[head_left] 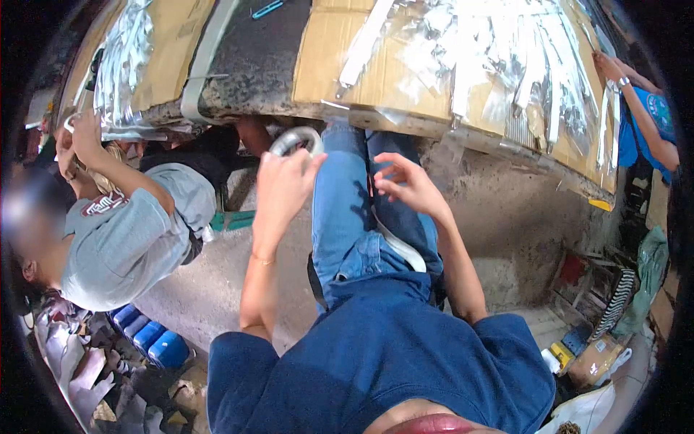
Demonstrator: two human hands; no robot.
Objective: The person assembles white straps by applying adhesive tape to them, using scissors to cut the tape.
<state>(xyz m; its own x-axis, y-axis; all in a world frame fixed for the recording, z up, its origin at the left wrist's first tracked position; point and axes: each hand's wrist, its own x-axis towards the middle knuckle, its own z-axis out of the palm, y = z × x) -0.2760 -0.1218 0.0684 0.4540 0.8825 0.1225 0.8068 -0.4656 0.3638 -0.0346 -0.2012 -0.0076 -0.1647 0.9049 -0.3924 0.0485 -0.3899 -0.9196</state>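
My left hand point(284, 177) is closed on a roll of tape point(312, 137), a pale ring that stands up past my fingers near the table's front edge. Over my thighs hovers my right hand point(410, 186), its fingers apart and loosely bent, with nothing visible in it. A white curved strip point(401, 248) lies across the lap of my blue jeans point(340, 195), below my right hand. Beyond my knees, white strips point(365, 54) and clear plastic pieces point(434, 54) are spread over cardboard point(325, 43) on the table.
To the left a person in a grey shirt point(134, 231) works at the table, hands raised. Another person in blue point(654, 119) reaches in from the right. Blue containers point(148, 336) and scraps point(83, 369) lie at lower left. Boxes point(596, 362) stand at lower right.
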